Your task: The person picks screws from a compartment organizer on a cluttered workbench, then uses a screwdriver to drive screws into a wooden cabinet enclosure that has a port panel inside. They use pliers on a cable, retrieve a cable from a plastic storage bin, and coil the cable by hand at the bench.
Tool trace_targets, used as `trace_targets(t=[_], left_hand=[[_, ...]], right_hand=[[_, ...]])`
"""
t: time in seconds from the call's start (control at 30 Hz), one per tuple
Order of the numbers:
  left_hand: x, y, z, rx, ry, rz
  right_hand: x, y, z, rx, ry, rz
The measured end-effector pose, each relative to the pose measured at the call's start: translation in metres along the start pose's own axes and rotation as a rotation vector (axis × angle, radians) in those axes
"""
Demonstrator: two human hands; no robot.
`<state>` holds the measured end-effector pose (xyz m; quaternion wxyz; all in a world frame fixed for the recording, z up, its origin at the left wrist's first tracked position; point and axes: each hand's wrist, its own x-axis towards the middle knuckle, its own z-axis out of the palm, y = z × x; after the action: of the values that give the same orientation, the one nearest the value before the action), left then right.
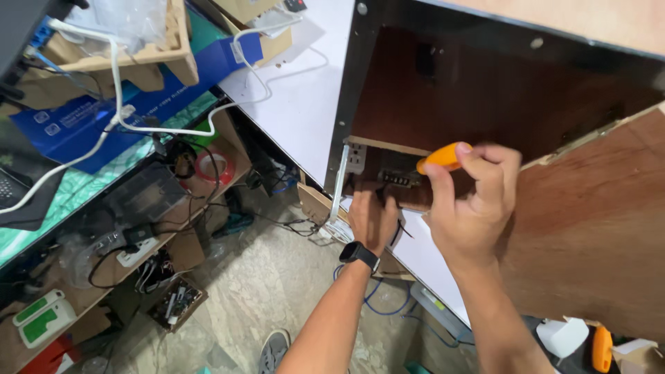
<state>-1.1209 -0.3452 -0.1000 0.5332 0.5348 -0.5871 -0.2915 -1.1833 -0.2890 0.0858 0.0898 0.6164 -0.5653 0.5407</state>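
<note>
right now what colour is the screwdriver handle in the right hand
Orange, seen in the head view: handle in the right hand.

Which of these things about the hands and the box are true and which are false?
1. The right hand holds a tool with an orange handle. True.
2. The left hand wears a black watch on its wrist. True.
3. The left hand is resting on the floor. False: it reaches into the open wooden cabinet, near the small parts inside.
4. The tool's handle is green. False: it is orange.
5. A roll of red tape lies on the shelf to the left. True.
</note>
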Motion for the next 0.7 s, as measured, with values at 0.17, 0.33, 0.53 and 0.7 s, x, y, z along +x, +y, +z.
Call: trace_targets(t=[0.17,0.33,0.53,0.7], left_hand=[[0.0,-0.008,-0.002,-0.004,0.01,0.053],[-0.002,-0.011,0.0,-0.105,0.056,0.134],[-0.004,-0.021,0.005,-0.061,0.053,0.104],[-0.004,-0.023,0.001,-0.136,0.039,0.156]], right_hand=[[0.003,-0.006,-0.003,0.14,-0.036,0.112],[0.002,-0.006,-0.003,-0.088,0.006,-0.013],[0.001,0.0,0.006,0.144,-0.057,-0.002],[-0.004,0.001,0.01,-0.019,0.046,-0.012]])
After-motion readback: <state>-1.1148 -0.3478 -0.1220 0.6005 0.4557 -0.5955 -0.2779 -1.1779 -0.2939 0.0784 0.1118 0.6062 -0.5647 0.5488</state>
